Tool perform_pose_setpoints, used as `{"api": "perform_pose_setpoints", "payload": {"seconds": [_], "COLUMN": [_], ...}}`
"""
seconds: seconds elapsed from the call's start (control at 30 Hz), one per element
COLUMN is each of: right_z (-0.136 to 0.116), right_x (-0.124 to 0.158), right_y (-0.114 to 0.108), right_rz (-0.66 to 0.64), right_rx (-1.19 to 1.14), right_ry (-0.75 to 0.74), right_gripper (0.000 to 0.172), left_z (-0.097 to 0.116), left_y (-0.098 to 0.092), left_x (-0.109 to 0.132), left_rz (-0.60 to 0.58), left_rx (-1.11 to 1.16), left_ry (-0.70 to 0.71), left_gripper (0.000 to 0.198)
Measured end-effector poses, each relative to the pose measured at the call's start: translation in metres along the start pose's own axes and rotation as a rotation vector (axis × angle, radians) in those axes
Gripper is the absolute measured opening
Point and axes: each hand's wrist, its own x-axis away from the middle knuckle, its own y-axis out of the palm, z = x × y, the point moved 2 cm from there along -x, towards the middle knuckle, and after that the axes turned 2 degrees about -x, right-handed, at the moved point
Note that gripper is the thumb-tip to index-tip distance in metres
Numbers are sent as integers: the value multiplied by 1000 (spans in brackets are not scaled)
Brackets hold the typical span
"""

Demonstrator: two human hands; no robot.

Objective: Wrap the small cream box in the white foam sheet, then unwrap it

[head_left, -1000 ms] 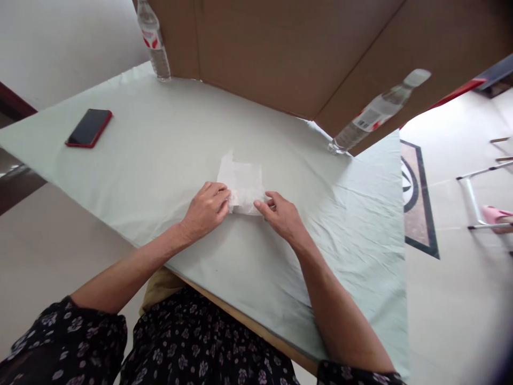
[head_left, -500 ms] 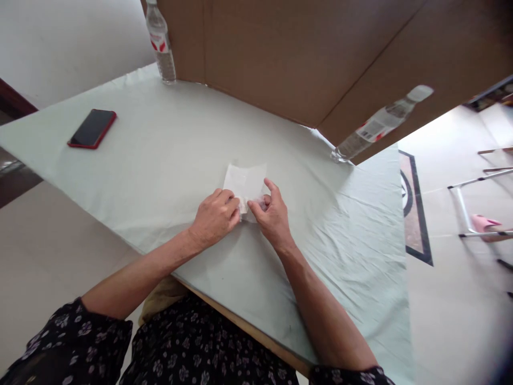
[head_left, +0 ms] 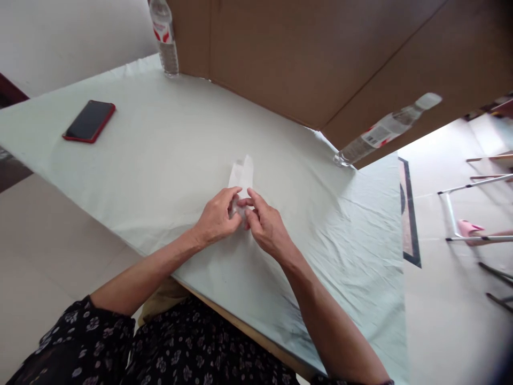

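A small piece of thin white paper [head_left: 242,174] lies on the cloth-covered table, its two sides folded inward so that it stands narrow and upright at the far end. My left hand [head_left: 220,213] closes round its left side, fingers curled. From the right, my right hand [head_left: 266,219] grips the other side, with thumb and fingers bent around the near part. Between the hands, the near end of the paper is partly hidden, and whatever it may wrap cannot be made out.
A phone in a red case [head_left: 88,122] lies at the left on the pale green tablecloth [head_left: 168,144]. Behind stands a large cardboard panel [head_left: 264,59], with one water bottle [head_left: 165,40] at its left and another bottle [head_left: 385,131] at its right. A metal-framed rack [head_left: 451,214] stands on the floor.
The paper was spread wide and flat; its sides are now folded inward into a narrow strip. Both hands have drawn closer together around it. The view has shifted slightly.
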Motion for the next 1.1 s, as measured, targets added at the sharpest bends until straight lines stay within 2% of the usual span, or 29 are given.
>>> {"api": "perform_pose_setpoints", "payload": {"seconds": [0.07,0.13,0.23,0.3,0.37,0.5,0.53,0.6,0.67,0.8,0.87,1.1], "right_z": [0,0,-1,-1,3,24,31,42,47,45,43,46], "right_x": [1,2,1,-1,-5,-19,-23,-32,-43,-66,-76,-86], "right_y": [0,-1,-5,-9,-16,-31,-32,-31,-26,-15,-10,-4], "right_rz": [-30,-60,-108,-153,-145,116,146,121,61,-29,-51,-92], "right_rx": [58,101,81,-18,-167,-348,-365,-405,-447,-472,-474,-490], "right_ry": [-34,-45,-48,-13,60,258,326,462,535,501,486,333], "right_gripper": [57,62,68,67,61,46,44,42,40,41,36,22], "left_z": [-1,-1,2,4,4,1,1,1,3,8,8,4], "left_y": [0,1,4,7,9,11,11,11,12,11,10,9], "left_x": [1,1,0,0,0,1,1,3,5,6,5,2], "left_rz": [1,23,78,87,81,72,79,103,133,146,137,109], "left_rx": [104,133,62,14,-23,-50,-56,-81,-134,-272,-285,-184], "left_ry": [-46,-71,-56,-21,-1,7,16,51,110,262,309,239], "left_gripper": [53,44,30,27,26,27,27,26,26,31,31,28]}}
